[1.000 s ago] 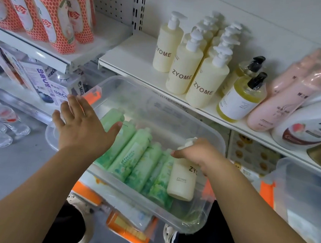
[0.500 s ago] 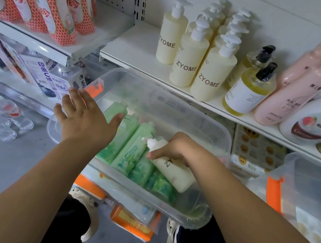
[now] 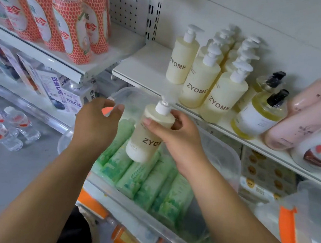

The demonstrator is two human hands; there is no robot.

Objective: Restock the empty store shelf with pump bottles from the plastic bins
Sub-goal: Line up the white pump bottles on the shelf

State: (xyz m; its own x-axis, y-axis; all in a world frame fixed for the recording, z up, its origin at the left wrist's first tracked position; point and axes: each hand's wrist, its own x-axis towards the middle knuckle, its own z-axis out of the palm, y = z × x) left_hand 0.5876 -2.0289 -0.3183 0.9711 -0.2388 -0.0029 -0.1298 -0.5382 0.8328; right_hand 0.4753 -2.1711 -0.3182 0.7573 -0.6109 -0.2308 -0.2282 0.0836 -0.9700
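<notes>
Right hand (image 3: 179, 141): fingers and thumb curled round the upper body of a cream-coloured plastic pump bottle (image 3: 148, 134) with a white pump head and brown "ZYOME" lettering.
Held bottle: upright with a slight tilt, pump end uppermost, lifted above the open bin, base just over the green bottles, just below the shelf's front edge.
Left hand (image 3: 94, 124): at the bin's far-left corner, fingers loosely curved, thumb towards the rim; impossible to tell whether gripping the rim or only near it.
Bin: clear rectangular plastic bin (image 3: 228, 168), lidless, below and in front of the shelf.
Bin contents: pale green plastic bottles (image 3: 149, 181) lying flat, side by side.
Shelf: white metal store shelf (image 3: 147, 68), bare at its left end.
Shelf stock: matching cream ZYOME pump bottles (image 3: 199, 82) standing in rows; to their right, clear bottles of yellow liquid with black pumps (image 3: 261, 114), then pink bottles (image 3: 310, 117).
Left bay: red-and-white patterned bottles (image 3: 63, 22) on the upper shelf.
Floor: small clear water bottles (image 3: 10, 127) lying at far left.
</notes>
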